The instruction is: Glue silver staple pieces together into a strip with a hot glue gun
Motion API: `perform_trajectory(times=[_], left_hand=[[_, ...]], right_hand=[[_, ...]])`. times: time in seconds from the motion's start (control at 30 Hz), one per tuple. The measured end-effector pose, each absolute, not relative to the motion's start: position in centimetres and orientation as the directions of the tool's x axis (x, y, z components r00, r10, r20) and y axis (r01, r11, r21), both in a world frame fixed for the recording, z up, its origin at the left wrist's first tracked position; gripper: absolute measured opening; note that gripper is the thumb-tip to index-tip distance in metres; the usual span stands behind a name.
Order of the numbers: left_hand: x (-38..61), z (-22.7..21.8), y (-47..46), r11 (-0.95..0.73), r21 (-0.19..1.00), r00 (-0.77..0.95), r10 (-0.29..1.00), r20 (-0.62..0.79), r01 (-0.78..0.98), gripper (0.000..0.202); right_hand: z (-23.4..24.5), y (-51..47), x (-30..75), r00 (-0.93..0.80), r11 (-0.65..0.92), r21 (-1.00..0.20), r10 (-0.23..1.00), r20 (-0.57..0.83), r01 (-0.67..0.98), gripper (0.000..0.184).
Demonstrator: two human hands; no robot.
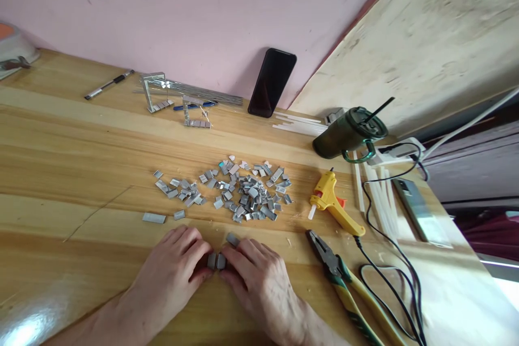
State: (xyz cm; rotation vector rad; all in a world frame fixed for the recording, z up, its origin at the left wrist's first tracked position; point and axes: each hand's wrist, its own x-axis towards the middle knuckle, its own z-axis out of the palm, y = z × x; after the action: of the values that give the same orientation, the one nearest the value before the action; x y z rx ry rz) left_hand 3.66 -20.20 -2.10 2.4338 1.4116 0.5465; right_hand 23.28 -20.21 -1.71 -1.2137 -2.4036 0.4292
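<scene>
Low in the head view, my left hand [174, 267] pinches a small grey metal piece [211, 260] between thumb and forefinger. Against it sits a second grey metal piece [221, 261], held in the pinched fingertips of my right hand [261, 275]. The two pieces stand side by side, seemingly touching. Just beyond the right fingers lies another grey strip [232, 239]. A longer flat grey strip [154, 218] and a short piece [179, 215] rest beyond my left hand. Farther back spreads a heap of small bent metal pieces [253, 194].
To the right are a yellow glue gun [330, 200], pliers [333, 265], black cables, a dark mug [351, 132] and white sticks [379, 200]. A phone [272, 82] leans on the wall. Two small metal frames [197, 113], thin wires and a pen [108, 85] lie at the back.
</scene>
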Motion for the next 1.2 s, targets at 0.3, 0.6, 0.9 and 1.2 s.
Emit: perform_trajectory(times=[0.3,0.6,0.9,1.2], left_hand=[[3.43,-1.96,-20.34,-0.478,0.441,0.456,0.875,0.162,0.76,0.026],[3.46,-1.98,-20.24,-0.504,0.423,0.469,0.862,0.191,0.753,0.022],[3.42,-2.09,-20.3,-0.507,0.433,0.479,0.859,0.181,0.745,0.021],[3.43,-2.28,-20.33,-0.514,0.425,0.477,0.856,0.199,0.745,0.018]], right_hand=[[-1.83,-20.38,23.41,-0.529,0.558,-0.485,0.822,0.211,0.674,0.011],[-1.83,-20.25,23.16,-0.512,0.557,-0.482,0.826,0.236,0.676,0.011],[-1.72,-20.13,23.11,-0.523,0.57,-0.48,0.817,0.243,0.667,0.017],[-2.02,-20.28,22.87,-0.511,0.573,-0.465,0.818,0.265,0.676,0.02]])
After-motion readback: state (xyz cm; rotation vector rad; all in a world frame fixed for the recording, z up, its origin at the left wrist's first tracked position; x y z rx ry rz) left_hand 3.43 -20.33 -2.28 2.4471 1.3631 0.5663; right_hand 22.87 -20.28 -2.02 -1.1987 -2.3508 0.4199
